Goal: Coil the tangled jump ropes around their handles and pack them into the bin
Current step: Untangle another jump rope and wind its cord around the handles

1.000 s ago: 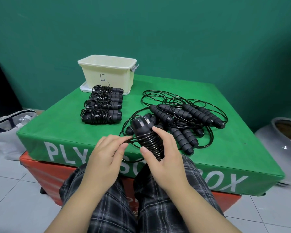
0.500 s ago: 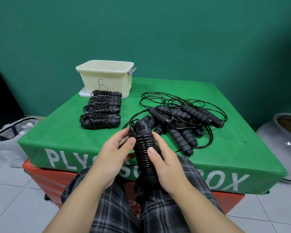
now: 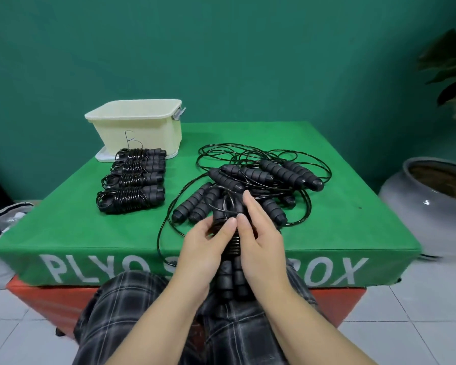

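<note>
Both hands are up at the near edge of the green plyo box: the left hand and the right hand grip a pair of black handles side by side, cord coils wrapped round them between the palms. Just beyond the fingers lies the tangled pile of jump ropes, loose cord looping wide over the cover. To the left sits a row of coiled ropes, four bundles, neatly side by side. Behind them stands the cream bin, marked with a B, on its lid
</note>
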